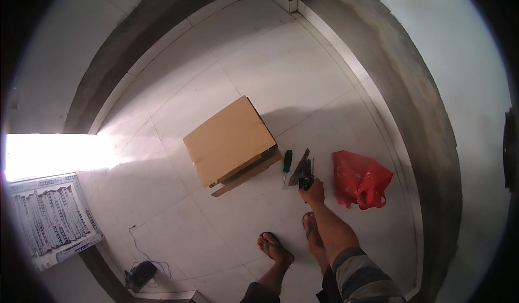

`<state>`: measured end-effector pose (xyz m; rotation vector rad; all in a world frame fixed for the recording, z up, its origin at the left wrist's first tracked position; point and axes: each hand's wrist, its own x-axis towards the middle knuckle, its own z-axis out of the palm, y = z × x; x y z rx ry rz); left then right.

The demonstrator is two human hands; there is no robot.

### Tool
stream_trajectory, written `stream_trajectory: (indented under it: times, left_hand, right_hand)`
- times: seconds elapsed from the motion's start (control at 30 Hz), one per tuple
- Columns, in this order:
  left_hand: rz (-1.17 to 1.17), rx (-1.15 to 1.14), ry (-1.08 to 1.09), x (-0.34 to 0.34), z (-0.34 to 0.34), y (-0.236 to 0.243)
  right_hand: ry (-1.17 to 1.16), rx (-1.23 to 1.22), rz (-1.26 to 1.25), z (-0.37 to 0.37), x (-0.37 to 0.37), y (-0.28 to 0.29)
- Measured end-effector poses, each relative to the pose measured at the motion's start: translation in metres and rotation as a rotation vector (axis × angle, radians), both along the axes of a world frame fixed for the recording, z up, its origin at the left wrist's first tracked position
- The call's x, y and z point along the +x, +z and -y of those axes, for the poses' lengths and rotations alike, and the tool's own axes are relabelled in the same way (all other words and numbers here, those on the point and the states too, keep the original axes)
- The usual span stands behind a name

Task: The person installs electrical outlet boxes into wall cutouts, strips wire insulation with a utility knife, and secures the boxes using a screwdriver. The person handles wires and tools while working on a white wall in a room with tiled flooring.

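Note:
My right hand [313,190] reaches from the lower right and grips a dark-handled tool [304,182] among a small group of tools on the tiled floor; whether it is lifted off the floor I cannot tell. A grey metal blade [300,165] shows just beyond my fingers. A green-handled screwdriver [287,161] lies to the left of my hand. A closed cardboard box [227,138] sits left of the tools, with a flap sticking out low along its near side. A crumpled red bag [359,176] lies to the right. My left hand is not in view.
My sandalled feet [273,249] stand at the lower middle. A dark device [140,273] with a cable lies at the lower left. A framed panel with wrapped strips [51,219] is beside a bright opening [51,152] at the left. Skirting [386,119] and walls surround the floor.

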<state>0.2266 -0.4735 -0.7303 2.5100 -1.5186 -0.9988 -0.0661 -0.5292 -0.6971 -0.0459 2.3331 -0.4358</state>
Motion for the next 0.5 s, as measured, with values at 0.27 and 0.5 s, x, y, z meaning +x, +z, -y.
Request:
stream_trajectory:
  times: [0.27, 0.5]
  left_hand:
    - [-0.110, -0.008, 0.114, -0.019, -0.011, 0.009]
    - [-0.496, 0.007, 0.325, 0.005, -0.019, -0.012]
  right_hand:
    - [-0.262, -0.193, -0.461, -0.033, 0.011, -0.023]
    - [0.381, -0.068, -0.282, 0.049, 0.020, -0.037]
